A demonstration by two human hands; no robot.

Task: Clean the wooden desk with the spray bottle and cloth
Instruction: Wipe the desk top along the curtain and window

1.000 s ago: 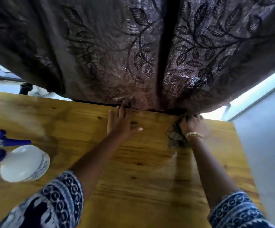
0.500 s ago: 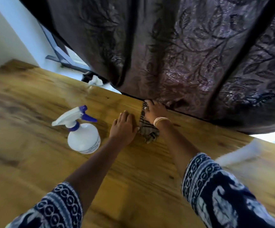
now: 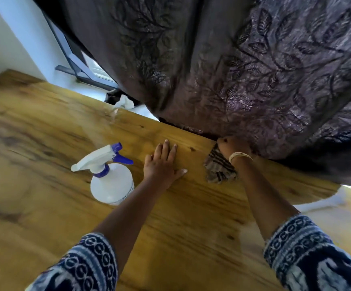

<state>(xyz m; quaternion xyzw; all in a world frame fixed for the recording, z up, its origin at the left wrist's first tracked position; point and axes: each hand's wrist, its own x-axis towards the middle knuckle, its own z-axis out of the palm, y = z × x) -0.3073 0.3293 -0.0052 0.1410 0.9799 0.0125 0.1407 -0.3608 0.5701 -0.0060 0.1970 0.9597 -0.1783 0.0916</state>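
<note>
The wooden desk point(image 3: 44, 185) fills the lower view. A white spray bottle point(image 3: 110, 181) with a purple trigger stands on it, left of centre. My left hand point(image 3: 163, 166) lies flat on the wood just right of the bottle, fingers straight, not touching it. My right hand point(image 3: 232, 147), with a pale bangle at the wrist, holds a striped brown cloth point(image 3: 218, 169) against the desk's far edge under the curtain. Its fingers are partly hidden by the curtain fabric.
A dark purple leaf-patterned curtain point(image 3: 244, 70) hangs over the desk's far edge. A window frame point(image 3: 80, 66) and white wall stand at the upper left. A small white and dark object point(image 3: 122, 100) sits behind the desk. The desk's right end point(image 3: 325, 192) drops off.
My right hand with the cloth slid left along the far edge toward my left hand, then back to the right a little. The view swung left, bringing the bottle nearer the centre.
</note>
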